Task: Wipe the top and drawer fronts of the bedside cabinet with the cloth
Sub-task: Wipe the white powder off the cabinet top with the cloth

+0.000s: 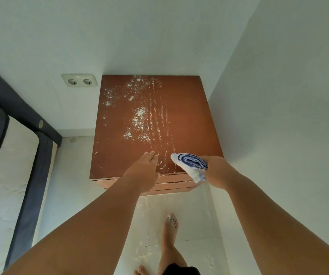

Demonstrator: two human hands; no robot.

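I look down from the head camera on the bedside cabinet [189,124], which stands in a corner between two white walls. Its brown top is dusted with white powder [138,114], thick in the middle and the far left part, and drawn out in long thin streaks that run toward the near edge. The right part of the top looks clean. My right hand [212,165] is at the near right corner of the cabinet, and its fingers are closed around the cloth [189,163], a bunched white cloth with blue stripes. The front of the cloth touches or almost touches the top near the edge; I cannot tell which. A part of it hangs down in front of the upper drawer. My left hand [144,167] is over the near edge, just left of the cloth, with flat, spread-out fingers that hold nothing; whether the palm rests on the wood I cannot tell. Below the top edge I see the drawer fronts [171,183] as narrow light bands. On the pale floor [195,215] before the cabinet lies some white powder, and my bare foot [170,229] stands there. A double wall socket [79,80] is on the wall to the left of the cabinet, and further left is a bed [7,175] with a dark blue frame.
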